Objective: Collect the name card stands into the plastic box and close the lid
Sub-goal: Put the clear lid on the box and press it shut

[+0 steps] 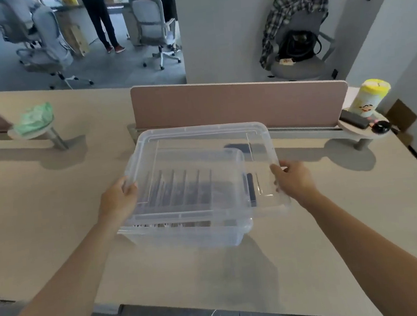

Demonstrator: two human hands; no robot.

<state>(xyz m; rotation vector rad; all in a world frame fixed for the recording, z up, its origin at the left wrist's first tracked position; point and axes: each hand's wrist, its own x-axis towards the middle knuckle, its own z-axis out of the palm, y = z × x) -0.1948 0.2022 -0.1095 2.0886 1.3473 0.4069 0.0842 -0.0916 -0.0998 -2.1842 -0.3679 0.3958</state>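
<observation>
A clear plastic box (184, 236) stands on the beige desk (54, 211) in front of me. Several name card stands (180, 188) stand upright in a row inside it, seen through the plastic. The clear lid (200, 135) hovers above the box, shifted to the right and towards the back, not seated on the rim. My left hand (118, 198) grips the lid's left edge. My right hand (293, 177) grips its right edge.
A pink divider panel (240, 103) runs just behind the box. A yellow-lidded wipes canister (369, 97) and dark items sit on a small shelf at right. A green bag (34, 118) lies on a round shelf at left. Office chairs and people stand beyond.
</observation>
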